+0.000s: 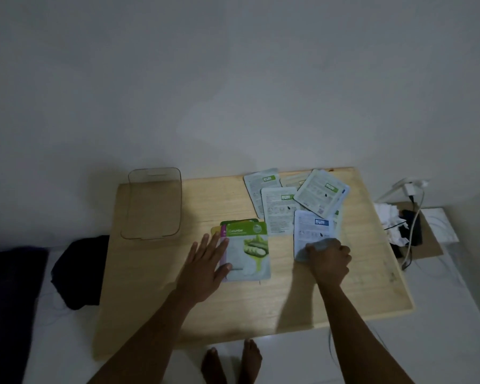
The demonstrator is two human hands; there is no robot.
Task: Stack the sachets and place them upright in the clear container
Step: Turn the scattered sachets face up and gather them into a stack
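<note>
A small stack of sachets lies mid-table, topped by a green Cucumber sachet (248,252) lying face up. My left hand (205,266) rests flat on the stack's left edge, fingers spread. My right hand (329,259) grips the near corner of a pale blue sachet (311,231) lying face down. Behind it, several white sachets (294,200) lie loose and overlapping, backs up, at the far right of the table. The clear container (153,203) stands empty at the table's far left corner.
The low wooden table (261,306) stands against a white wall. Dark cloths (79,268) lie on the floor to the left. At right are a charger and cables (412,217), crumpled white cloth (390,220) and cardboard. My bare feet (232,361) show below the near table edge.
</note>
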